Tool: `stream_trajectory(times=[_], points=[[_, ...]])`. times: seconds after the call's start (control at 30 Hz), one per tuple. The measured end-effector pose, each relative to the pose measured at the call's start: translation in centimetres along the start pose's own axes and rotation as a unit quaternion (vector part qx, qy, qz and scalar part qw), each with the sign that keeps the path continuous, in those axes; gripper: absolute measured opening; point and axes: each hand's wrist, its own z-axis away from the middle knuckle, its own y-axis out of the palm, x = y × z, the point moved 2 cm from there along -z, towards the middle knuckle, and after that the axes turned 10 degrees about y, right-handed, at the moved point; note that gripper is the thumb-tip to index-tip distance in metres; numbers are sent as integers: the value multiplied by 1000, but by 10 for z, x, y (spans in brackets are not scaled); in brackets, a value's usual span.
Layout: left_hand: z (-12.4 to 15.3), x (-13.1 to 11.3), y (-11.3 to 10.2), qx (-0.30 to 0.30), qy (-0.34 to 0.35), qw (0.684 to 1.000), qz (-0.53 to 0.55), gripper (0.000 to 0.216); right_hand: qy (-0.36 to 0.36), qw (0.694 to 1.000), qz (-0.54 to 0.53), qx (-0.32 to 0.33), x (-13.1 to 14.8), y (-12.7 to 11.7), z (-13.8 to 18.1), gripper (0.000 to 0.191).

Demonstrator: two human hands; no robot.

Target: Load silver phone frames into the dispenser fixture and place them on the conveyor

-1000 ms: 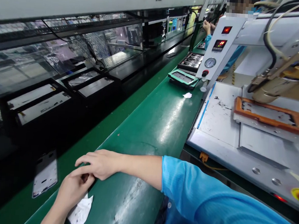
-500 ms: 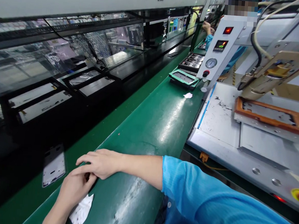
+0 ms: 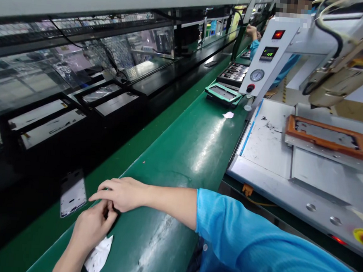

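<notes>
Head view: the person's left hand (image 3: 92,225) and right hand (image 3: 127,194) meet over the edge of the green desk (image 3: 174,152), fingers touching. The right hand, its arm in a blue sleeve (image 3: 240,231), has its visible fingers loosely apart, two of them reaching toward the left. The left hand is curled with its thumb near the right hand's fingers; whether its grip is clamped on anything cannot be told, as the fingertips are partly hidden.

A grey phone frame (image 3: 73,194) lies flat on the darker green strip (image 3: 114,158) alongside the desk, just beside the right hand's outstretched fingertip. A white scrap of paper (image 3: 99,256) lies on the desk, partly covered by the left hand.

Farther along the desk are a small white scrap (image 3: 228,115), a green fixture (image 3: 223,93) and a dark tray (image 3: 219,79) of parts. To the right stands a press machine (image 3: 263,166), its display (image 3: 269,54) reading 120, with an orange fixture (image 3: 316,141) on its bed. A co-worker's hand (image 3: 252,32) shows beyond.
</notes>
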Motion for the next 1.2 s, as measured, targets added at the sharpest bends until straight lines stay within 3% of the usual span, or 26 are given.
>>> stream_trajectory(times=[0.13, 0.23, 0.33, 0.4, 0.47, 0.7, 0.93, 1.07, 1.2], points=[[1, -2, -3, -57, -28, 998, -23, 33, 49, 999, -19, -14, -6, -1, -3, 47], [0, -1, -14, -146, -122, 979, -78, 45, 86, 996, -17, -18, -8, -2, -5, 52], [-4, 4, -25, -196, -216, 951, -98, 75, 106, 994, -18, -20, -7, -2, -6, 53], [-7, 8, -28, -183, -249, 947, -84, 100, 108, 994, -20, -21, -7, -1, -7, 53], [-11, 11, -27, -151, -273, 948, -63, 111, 112, 993, -23, -19, -7, 0, -7, 53], [-32, 15, -21, -107, -282, 952, -52, 108, 148, 987, -53, -21, -13, -6, -6, 50], [-84, 6, -19, -100, -268, 956, -65, 98, 198, 974, -94, -49, -21, -15, 5, 55], [-100, 13, -27, -82, -284, 955, -37, 97, 210, 967, -137, -46, -17, -28, 32, 62], [-99, 10, -38, -109, -242, 964, 24, 103, 177, 959, -207, -77, 5, -56, 93, 59]])
